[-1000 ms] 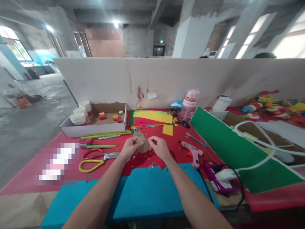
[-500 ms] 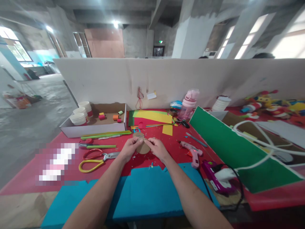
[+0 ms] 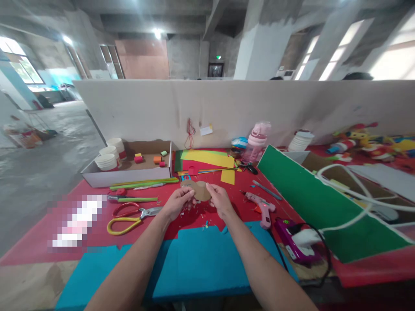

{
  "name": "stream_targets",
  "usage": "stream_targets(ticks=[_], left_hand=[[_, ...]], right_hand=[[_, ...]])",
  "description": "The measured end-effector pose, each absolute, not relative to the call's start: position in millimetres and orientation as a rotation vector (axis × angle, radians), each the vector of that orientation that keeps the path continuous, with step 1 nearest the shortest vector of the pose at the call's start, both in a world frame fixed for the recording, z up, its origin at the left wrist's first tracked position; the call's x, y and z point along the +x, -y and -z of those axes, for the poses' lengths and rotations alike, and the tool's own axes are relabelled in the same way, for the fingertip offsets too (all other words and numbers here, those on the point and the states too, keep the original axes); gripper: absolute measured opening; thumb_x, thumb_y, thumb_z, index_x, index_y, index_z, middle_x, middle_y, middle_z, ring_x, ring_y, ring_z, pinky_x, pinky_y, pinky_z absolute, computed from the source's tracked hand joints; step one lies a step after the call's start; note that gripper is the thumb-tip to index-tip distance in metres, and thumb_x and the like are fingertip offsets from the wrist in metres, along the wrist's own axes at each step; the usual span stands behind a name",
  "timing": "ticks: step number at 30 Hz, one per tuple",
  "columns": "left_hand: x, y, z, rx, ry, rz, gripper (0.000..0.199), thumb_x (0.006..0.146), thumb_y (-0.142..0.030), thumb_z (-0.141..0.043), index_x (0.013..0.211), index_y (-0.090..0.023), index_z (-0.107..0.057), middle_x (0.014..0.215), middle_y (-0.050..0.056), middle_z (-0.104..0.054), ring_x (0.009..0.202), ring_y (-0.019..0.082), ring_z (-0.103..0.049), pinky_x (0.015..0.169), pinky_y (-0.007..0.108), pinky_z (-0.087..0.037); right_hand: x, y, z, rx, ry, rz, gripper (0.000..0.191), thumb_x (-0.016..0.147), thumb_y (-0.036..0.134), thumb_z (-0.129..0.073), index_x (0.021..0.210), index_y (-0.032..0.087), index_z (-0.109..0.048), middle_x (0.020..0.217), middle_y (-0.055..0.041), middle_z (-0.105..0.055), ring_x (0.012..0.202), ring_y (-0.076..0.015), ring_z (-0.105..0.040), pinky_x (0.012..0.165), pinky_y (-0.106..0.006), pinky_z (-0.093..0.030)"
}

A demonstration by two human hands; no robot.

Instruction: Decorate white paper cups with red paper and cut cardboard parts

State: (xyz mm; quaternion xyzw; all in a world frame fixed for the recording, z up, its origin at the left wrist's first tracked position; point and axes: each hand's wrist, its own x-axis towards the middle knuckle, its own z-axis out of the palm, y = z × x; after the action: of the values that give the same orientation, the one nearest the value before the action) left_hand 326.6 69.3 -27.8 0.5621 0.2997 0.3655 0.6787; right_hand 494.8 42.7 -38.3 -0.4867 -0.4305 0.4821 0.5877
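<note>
A brown cardboard cutout (image 3: 202, 191) with rounded lobes is held up between both hands over the red tabletop. My left hand (image 3: 179, 202) pinches its left part between thumb and fingers. At the opposite edge my right hand (image 3: 219, 200) grips it the same way, fingers closed. Small paper scraps (image 3: 206, 223) lie on the red cover just below. To the left of my left hand rest scissors (image 3: 141, 216) with one red and one yellow handle loop. A pink glue gun (image 3: 263, 208) with a lit red light lies right of my right hand.
A blue board (image 3: 201, 263) lies along the front edge. Behind are coloured paper sheets (image 3: 207, 160) and an open box (image 3: 129, 175) with paper cups and small rolls. A green-sided box (image 3: 311, 203), a purple power strip (image 3: 296, 242) and cables crowd the right. A pink bottle (image 3: 257, 140) stands behind.
The cardboard cutout has turned from upright to lying sideways between the hands. My right hand has shifted to its right edge, and more of its face shows.
</note>
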Motion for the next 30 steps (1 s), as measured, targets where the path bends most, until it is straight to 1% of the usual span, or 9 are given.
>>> stream_targets(ticks=[6, 10, 13, 16, 18, 21, 26, 28, 30], left_hand=[[323, -74, 30, 1.391, -0.762, -0.921, 0.035, 0.072, -0.044, -0.070, 0.066, -0.014, -0.053, 0.051, -0.003, -0.054, 0.043, 0.005, -0.043, 0.044, 0.018, -0.029], [321, -77, 29, 1.339, -0.745, -0.999, 0.037, 0.075, -0.044, -0.067, 0.060, -0.016, -0.048, 0.047, -0.005, -0.049, 0.041, 0.006, -0.040, 0.044, 0.018, -0.029], [320, -77, 27, 1.322, -0.754, -1.076, 0.034, 0.078, -0.046, -0.063, 0.067, -0.016, -0.051, 0.051, -0.005, -0.049, 0.044, 0.006, -0.041, 0.047, 0.019, -0.032], [320, -77, 26, 1.426, -0.775, -1.071, 0.031, 0.073, -0.043, -0.069, 0.073, -0.015, -0.056, 0.056, -0.005, -0.049, 0.049, 0.006, -0.041, 0.049, 0.018, -0.031], [321, -78, 28, 1.475, -0.798, -1.070, 0.033, 0.072, -0.044, -0.069, 0.069, -0.014, -0.056, 0.057, -0.004, -0.048, 0.051, 0.006, -0.040, 0.049, 0.018, -0.029], [322, -79, 33, 1.484, -0.801, -1.098, 0.037, 0.078, -0.047, -0.062, 0.064, -0.013, -0.053, 0.056, -0.004, -0.045, 0.051, 0.006, -0.037, 0.049, 0.018, -0.028], [326, -78, 35, 1.416, -0.784, -1.139, 0.038, 0.082, -0.049, -0.056, 0.069, -0.014, -0.053, 0.060, -0.004, -0.047, 0.053, 0.006, -0.040, 0.050, 0.018, -0.031], [326, -76, 33, 1.407, -0.786, -1.115, 0.038, 0.082, -0.050, -0.055, 0.070, -0.015, -0.052, 0.059, -0.004, -0.048, 0.050, 0.006, -0.041, 0.048, 0.018, -0.031], [325, -75, 32, 1.428, -0.793, -1.028, 0.037, 0.080, -0.050, -0.058, 0.071, -0.016, -0.050, 0.055, -0.005, -0.047, 0.045, 0.005, -0.039, 0.044, 0.018, -0.030]], right_hand=[[500, -45, 43, -1.201, 1.221, -0.919, 0.039, 0.082, 0.058, -0.050, 0.071, 0.020, -0.054, 0.048, 0.0075, -0.033, 0.038, -0.0076, -0.030, 0.037, -0.021, -0.024], [503, -43, 39, -1.255, 1.384, -0.776, 0.039, 0.087, 0.054, -0.045, 0.069, 0.020, -0.052, 0.052, 0.0053, -0.039, 0.044, -0.0091, -0.035, 0.043, -0.022, -0.027], [500, -39, 34, -1.258, 1.552, -0.667, 0.039, 0.089, 0.050, -0.043, 0.067, 0.019, -0.051, 0.055, 0.0041, -0.041, 0.052, -0.0103, -0.040, 0.048, -0.022, -0.028], [496, -37, 31, -1.243, 1.657, -0.581, 0.041, 0.091, 0.047, -0.042, 0.062, 0.019, -0.047, 0.056, 0.0035, -0.041, 0.056, -0.0110, -0.040, 0.052, -0.022, -0.029], [494, -37, 30, -1.243, 1.677, -0.564, 0.042, 0.091, 0.047, -0.042, 0.061, 0.019, -0.045, 0.056, 0.0036, -0.040, 0.056, -0.0110, -0.040, 0.052, -0.022, -0.028], [492, -38, 32, -1.244, 1.663, -0.612, 0.041, 0.091, 0.048, -0.041, 0.063, 0.019, -0.046, 0.054, 0.0040, -0.039, 0.055, -0.0114, -0.040, 0.051, -0.022, -0.028], [494, -41, 37, -1.238, 1.606, -0.710, 0.040, 0.090, 0.050, -0.041, 0.067, 0.019, -0.051, 0.056, 0.0033, -0.043, 0.055, -0.0117, -0.042, 0.049, -0.022, -0.028], [495, -42, 39, -1.244, 1.578, -0.725, 0.041, 0.090, 0.050, -0.040, 0.067, 0.019, -0.052, 0.057, 0.0029, -0.045, 0.055, -0.0119, -0.042, 0.049, -0.023, -0.029], [497, -43, 40, -1.272, 1.579, -0.706, 0.042, 0.090, 0.050, -0.040, 0.063, 0.019, -0.050, 0.055, 0.0028, -0.044, 0.055, -0.0122, -0.042, 0.049, -0.023, -0.028]])
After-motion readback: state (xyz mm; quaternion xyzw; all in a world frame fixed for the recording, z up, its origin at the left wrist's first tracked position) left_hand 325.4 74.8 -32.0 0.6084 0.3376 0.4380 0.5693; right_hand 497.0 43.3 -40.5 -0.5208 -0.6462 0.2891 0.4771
